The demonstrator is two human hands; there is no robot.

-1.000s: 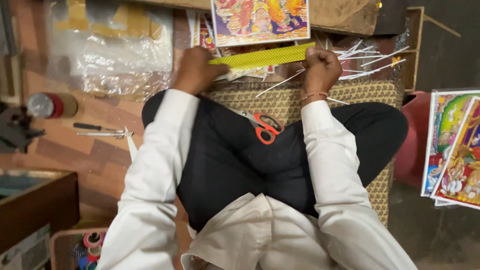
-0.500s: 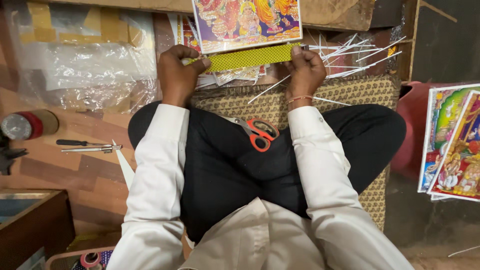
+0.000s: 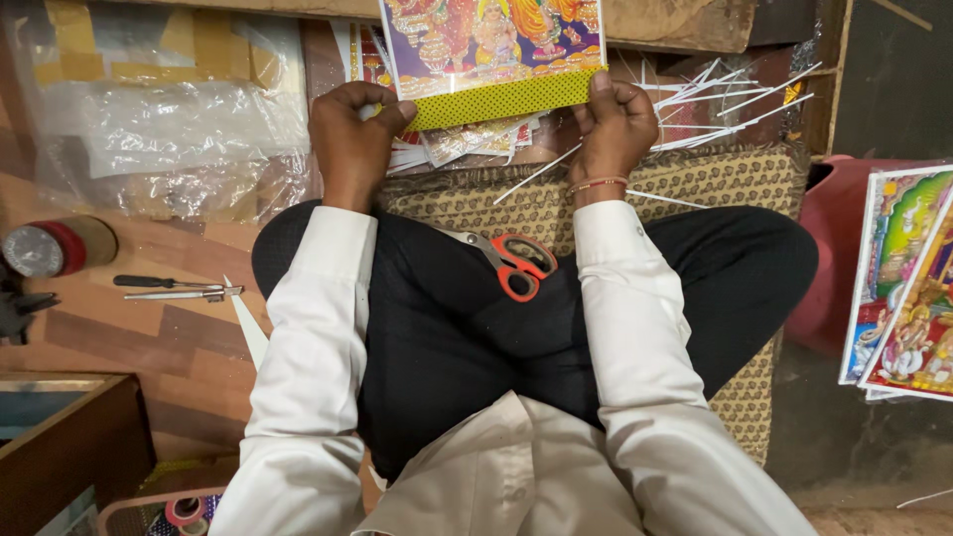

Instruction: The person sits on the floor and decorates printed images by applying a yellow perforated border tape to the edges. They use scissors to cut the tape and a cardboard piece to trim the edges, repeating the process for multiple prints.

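Observation:
My left hand and my right hand each grip one end of a yellow dotted strip. The strip lies along the lower edge of a colourful printed picture in front of me. Under it sits a small pile of similar prints. Red-handled scissors rest on my lap, on the black trousers. I sit cross-legged on a woven patterned mat.
Thin white sticks lie scattered right of my right hand. Crumpled clear plastic sheeting lies at left, with a tape roll and a screwdriver below it. More printed pictures lean at right. A wooden box stands at lower left.
Both hands have carried the yellow strip up against the picture's lower edge. The view has shifted and moved in closer.

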